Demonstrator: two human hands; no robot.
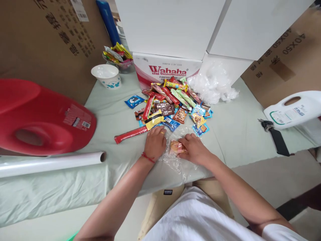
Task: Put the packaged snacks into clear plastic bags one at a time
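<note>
A sheet of clear plastic film (184, 167) is spread on the cloth near the table's front edge. On it lies a small pinkish-orange snack packet (175, 147), with film around it. My right hand (195, 148) grips the packet from its right side, fingers curled over it. My left hand (155, 143) rests palm down on the film's left edge, its fingers stretched forward to the yellow-wrapped bar (154, 119). Just past both hands is a pile of wrapped snacks (164, 107). A long red stick packet (130, 135) lies left of my left hand.
A red jug (50, 117) and a white film roll (52, 163) lie at left. Behind them are a paper cup (106, 76) and a bowl of snacks (127, 66). Crumpled plastic (213, 82) sits by the Wahaha box (168, 68). At right are a white bottle (293, 108) and black-handled tool (276, 137).
</note>
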